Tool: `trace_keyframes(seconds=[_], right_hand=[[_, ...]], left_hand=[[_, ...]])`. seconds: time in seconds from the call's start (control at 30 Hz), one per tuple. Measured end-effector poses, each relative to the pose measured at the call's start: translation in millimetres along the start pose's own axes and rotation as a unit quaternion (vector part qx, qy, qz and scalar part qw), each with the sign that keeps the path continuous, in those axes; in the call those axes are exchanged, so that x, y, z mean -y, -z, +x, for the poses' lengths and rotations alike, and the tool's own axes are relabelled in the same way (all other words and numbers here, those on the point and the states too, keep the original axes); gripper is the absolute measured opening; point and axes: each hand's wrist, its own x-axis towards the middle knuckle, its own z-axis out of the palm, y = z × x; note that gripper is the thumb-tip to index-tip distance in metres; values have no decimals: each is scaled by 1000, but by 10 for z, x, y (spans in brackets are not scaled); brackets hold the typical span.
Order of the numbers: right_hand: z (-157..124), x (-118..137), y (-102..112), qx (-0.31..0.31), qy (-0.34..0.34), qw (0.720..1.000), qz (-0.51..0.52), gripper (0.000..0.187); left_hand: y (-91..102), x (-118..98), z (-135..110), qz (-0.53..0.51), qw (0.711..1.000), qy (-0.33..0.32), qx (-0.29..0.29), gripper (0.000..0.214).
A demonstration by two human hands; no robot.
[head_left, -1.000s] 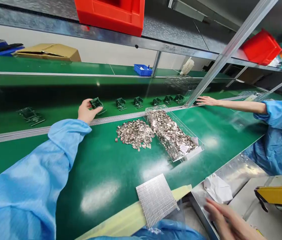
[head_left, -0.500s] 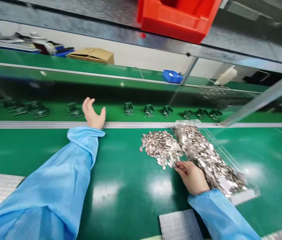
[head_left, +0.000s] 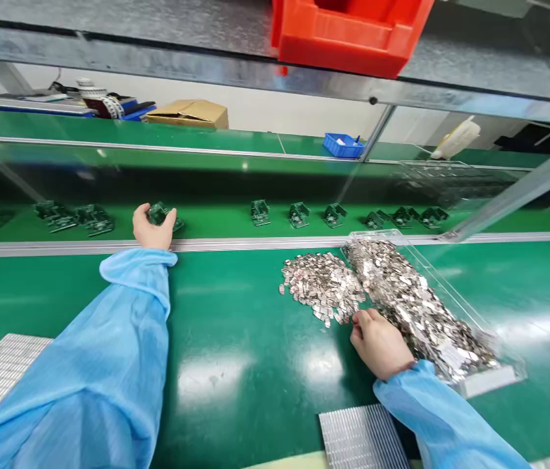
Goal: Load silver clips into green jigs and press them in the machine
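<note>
On the green strip behind the metal rail, my left hand [head_left: 153,229] has its thumb and fingers around a green circuit board [head_left: 158,213], which partly shows between them. More boards stand along the same strip, such as one [head_left: 260,212] to the right. My right hand [head_left: 381,344] is closed in a pinch at the near edge of a pile of small flat metal pieces [head_left: 323,286]; a piece at its fingertips is mostly hidden. Beside that hand lies a clear plastic tray [head_left: 492,381] heaped with the same pieces.
A ridged silver tray [head_left: 360,433] lies near the front edge, and a white gridded sheet [head_left: 4,368] at the left. Overhead is a shelf with a red bin [head_left: 343,45]. A slanted metal post [head_left: 523,185] stands at the right. A blue basket [head_left: 343,146] and cardboard box [head_left: 189,114] sit behind.
My left hand has moved left and closed around a circuit board from an open, spread pose. My right hand stays pinched at the pile's edge. The view has shifted slightly.
</note>
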Motion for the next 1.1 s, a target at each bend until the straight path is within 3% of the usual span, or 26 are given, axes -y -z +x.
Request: trace_keyframes(seconds=[0.1,0.23,0.33,0.43,0.6,0.7,0.8,0.87,0.97,1.1], right_hand=[[-43,35,28,6,-3,1000,5,17],[-73,-2,19,14,-9,1000,5,17],[-85,-8,9,11,8,1000,-1,16],[-108,3,-14,-3,25,1000,-1,18],[-140,-18,-85,-37,29,999,23,21],[-166,-52,-73,-56,27,997,51,23],[-297,-59,24,-80,26,992,98,24],[-481,-26,120,-103,30,969,222,23],[-864,94,255,-113,36,879,463,17],[-1335,315,318,-115,0,799,591,12]], left_hand=[[143,-304,-643,-25,998,-49,42,63],[446,-700,-1611,-50,965,-169,195,53],[645,-864,-2059,-49,945,-190,262,54],[795,-884,-2242,-36,934,-181,304,67],[982,-746,-2254,36,908,-195,370,111],[1018,-696,-2185,59,893,-191,402,109],[991,-721,-2136,38,891,-176,417,89],[949,-778,-2168,-22,894,-154,420,72],[866,-952,-2366,-169,881,-65,437,57],[778,-1365,-2811,-339,789,62,509,59]])
